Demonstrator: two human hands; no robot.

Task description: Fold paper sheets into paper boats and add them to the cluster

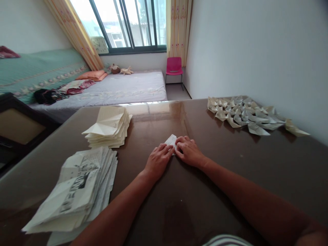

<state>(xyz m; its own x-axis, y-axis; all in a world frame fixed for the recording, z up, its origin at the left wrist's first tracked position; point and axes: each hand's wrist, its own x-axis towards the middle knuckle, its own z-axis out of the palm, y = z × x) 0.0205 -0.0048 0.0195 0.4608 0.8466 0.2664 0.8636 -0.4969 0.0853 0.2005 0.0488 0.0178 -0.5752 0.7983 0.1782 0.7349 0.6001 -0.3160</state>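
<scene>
A small folded piece of white printed paper [170, 140] lies flat on the brown table, between my two hands. My left hand [160, 156] rests on its left and near side, fingers bent and pressed together on the paper. From the right, my right hand [189, 150] grips the paper's edge with curled fingers, the thumb close to the left fingertips. Much of the paper is hidden under the fingers. Many folded paper boats [238, 111] stand grouped at the table's far right.
To the left are a stack of creased newspaper sheets [77, 191] and, behind it, a stack of cream paper sheets [109, 126]. The glossy table [179, 212] reaches toward a bed [138, 85]. A pink chair [174, 66] stands by the window; a white wall [256, 51] borders the right.
</scene>
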